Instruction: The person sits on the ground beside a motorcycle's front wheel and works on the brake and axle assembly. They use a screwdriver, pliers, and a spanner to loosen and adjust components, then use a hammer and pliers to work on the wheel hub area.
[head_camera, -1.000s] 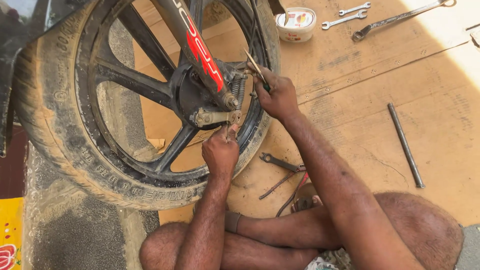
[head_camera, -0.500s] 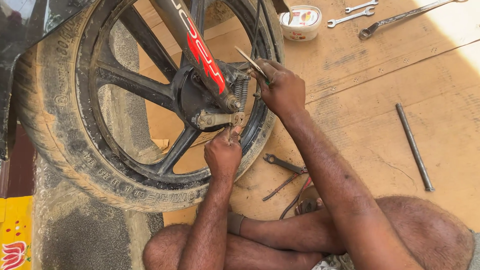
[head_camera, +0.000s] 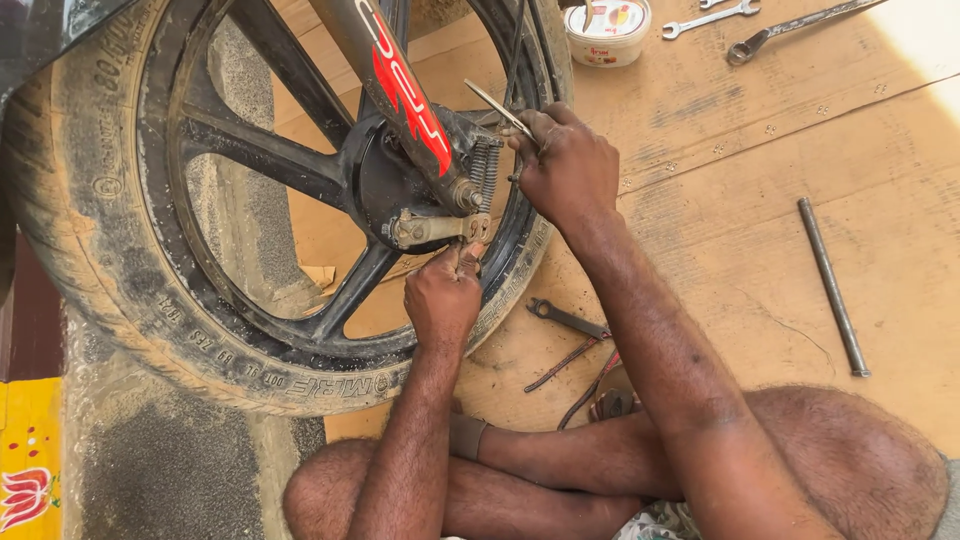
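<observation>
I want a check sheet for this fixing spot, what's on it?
Surface: brown wooden boards, dusty, partly sunlit.
Job's things: black wheel with muddy tyre, upright; red and black fork leg over the hub; metal lever and coiled spring beside the hub.
Clutter: small round tub, two spanners at the top, long metal rod, small spanner, pliers near the legs.
Hands: left hand pinches at the lever's end; right hand holds a thin metal tool by the spring.
Cables: nothing seen.
Surroundings: grey concrete, yellow patterned sheet at left.
</observation>
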